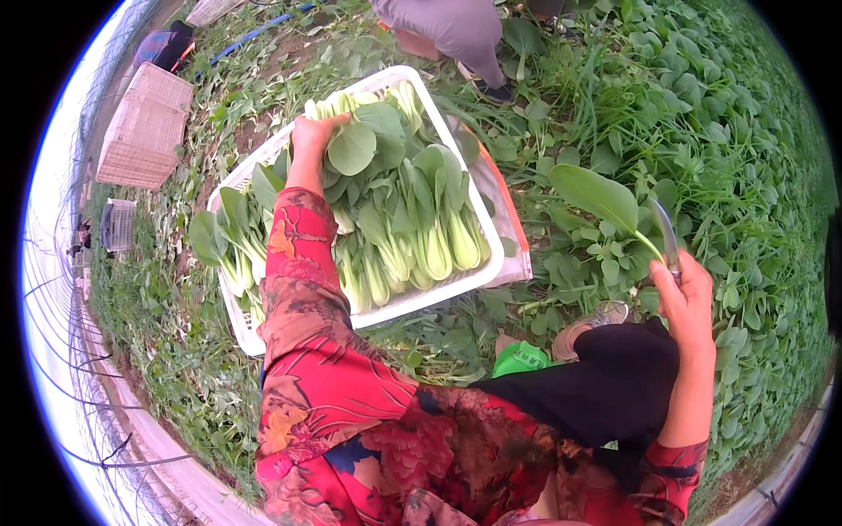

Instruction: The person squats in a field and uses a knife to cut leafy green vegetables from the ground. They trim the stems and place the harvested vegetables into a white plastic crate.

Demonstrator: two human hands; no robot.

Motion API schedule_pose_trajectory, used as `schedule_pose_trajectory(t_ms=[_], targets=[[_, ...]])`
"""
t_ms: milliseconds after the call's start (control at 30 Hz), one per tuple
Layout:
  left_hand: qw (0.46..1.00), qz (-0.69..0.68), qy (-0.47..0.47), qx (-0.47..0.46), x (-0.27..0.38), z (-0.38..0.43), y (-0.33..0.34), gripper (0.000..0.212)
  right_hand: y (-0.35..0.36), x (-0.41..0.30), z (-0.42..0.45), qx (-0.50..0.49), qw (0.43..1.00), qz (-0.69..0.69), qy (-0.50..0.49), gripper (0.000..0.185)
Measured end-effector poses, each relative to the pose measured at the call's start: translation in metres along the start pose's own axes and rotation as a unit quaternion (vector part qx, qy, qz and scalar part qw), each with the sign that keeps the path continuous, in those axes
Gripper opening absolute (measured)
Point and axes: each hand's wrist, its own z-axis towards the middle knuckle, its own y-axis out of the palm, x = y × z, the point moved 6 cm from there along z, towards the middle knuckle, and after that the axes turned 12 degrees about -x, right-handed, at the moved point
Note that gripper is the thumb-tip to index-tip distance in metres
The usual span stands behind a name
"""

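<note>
A white plastic crate [421, 299] stands tilted in view before me, with rows of green bok choy [434, 250] packed inside. At its far left side my left hand [314, 135] grips bok choy [352, 148] by the stems; most of its fingers are hidden. Out to the right, my right hand [685, 296] holds a small knife with a curved blade [666, 230], its blade pointing away from me. Between the thumb and fingers of that same hand is a single bok choy leaf [598, 197] on its pale stalk.
A pale sack with an orange edge [510, 230] lies under the crate's right side. Dense leafy plants [743, 164] grow on the right. Another person [454, 33] crouches beyond the crate. More crates [145, 125] stand at left. A green bag-like item [520, 358] is by my shoe [585, 329].
</note>
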Motion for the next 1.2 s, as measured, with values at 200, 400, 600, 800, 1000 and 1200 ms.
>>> schedule_pose_trajectory(t_ms=[200, 400, 600, 800, 1000, 1200], targets=[[0.975, 0.195, 0.003, 0.109, 0.044, -0.039, -0.023, 0.098, -0.003, -0.002, -0.004, -0.004, 1.000, 0.017, -0.011, 0.021], [0.924, 0.368, 0.050, 0.094, 0.066, -0.058, -0.001, 0.082, -0.008, 0.001, 0.002, -0.011, 0.998, 0.060, -0.004, 0.021], [0.939, 0.326, 0.080, 0.081, 0.019, -0.058, 0.045, 0.101, -0.004, 0.005, 0.005, -0.008, 0.995, 0.098, 0.008, 0.020], [0.913, 0.342, 0.161, 0.152, 0.001, -0.041, 0.084, 0.098, -0.026, 0.030, 0.013, 0.063, 0.976, 0.208, 0.027, 0.018], [0.899, 0.406, 0.089, 0.135, -0.036, -0.011, 0.085, 0.103, -0.088, 0.072, -0.015, 0.250, 0.912, 0.326, -0.016, 0.023], [0.894, 0.430, 0.112, 0.050, -0.027, 0.014, 0.049, 0.108, -0.083, 0.232, -0.137, 0.455, 0.776, 0.426, 0.100, 0.026]])
